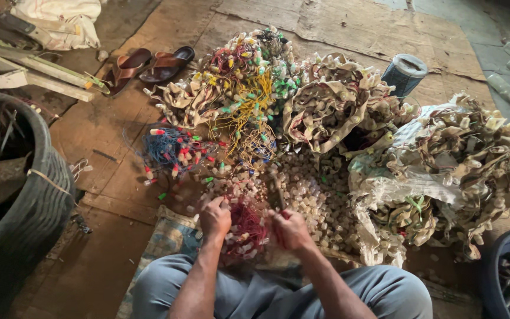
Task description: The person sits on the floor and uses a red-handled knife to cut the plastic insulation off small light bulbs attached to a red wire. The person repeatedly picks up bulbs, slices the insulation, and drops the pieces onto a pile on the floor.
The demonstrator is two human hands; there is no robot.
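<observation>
The left hand (215, 217) grips a red wire bundle (247, 227) lying between the 2 hands. The right hand (290, 229) closes on a dark tool (277, 192), its long axis pointing far. Loose pale caps (320, 198) crowd beyond, sandals (149, 65) far left.

Dim, soft daylight from upper right; weak shadows; no glare; slight motion blur; wide-angle bending at edges.

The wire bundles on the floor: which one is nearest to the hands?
The red wire bundle, lying between the left hand and the right hand. The blue bundle and yellow bundle lie farther away.
</observation>
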